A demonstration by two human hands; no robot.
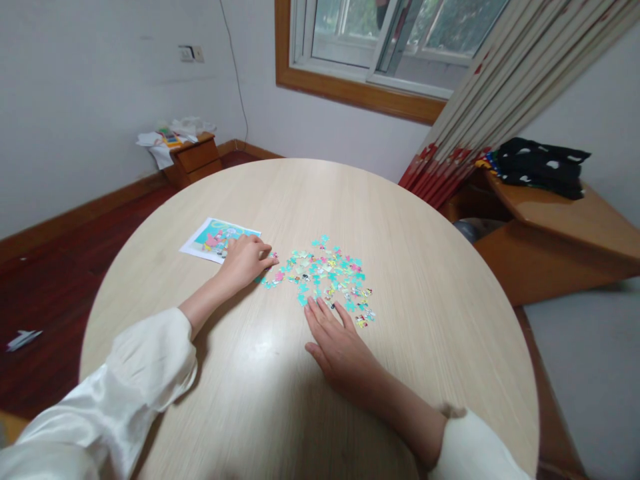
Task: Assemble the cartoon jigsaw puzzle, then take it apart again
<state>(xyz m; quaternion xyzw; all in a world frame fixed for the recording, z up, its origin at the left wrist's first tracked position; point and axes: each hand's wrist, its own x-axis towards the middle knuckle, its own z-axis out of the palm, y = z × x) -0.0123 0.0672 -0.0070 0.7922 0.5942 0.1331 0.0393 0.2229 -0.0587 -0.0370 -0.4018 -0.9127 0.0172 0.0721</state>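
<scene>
A loose spread of jigsaw puzzle pieces, mostly turquoise with some pink, yellow and white, lies in the middle of the table. My left hand is at the left edge of the spread, palm down, its fingers loosely bent and apart. A few small pieces show beside its fingertips, and its underside is hidden. That hand partly covers a printed picture sheet with turquoise and pink cartoon figures. At the near edge of the spread, my right hand rests flat with fingers stretched out, the fingertips touching or beside the closest pieces.
Everything lies on a round light-wood table. Beyond it stand a small wooden cabinet with papers at the left and a wooden desk with dark cloth at the right. A curtain hangs by the window.
</scene>
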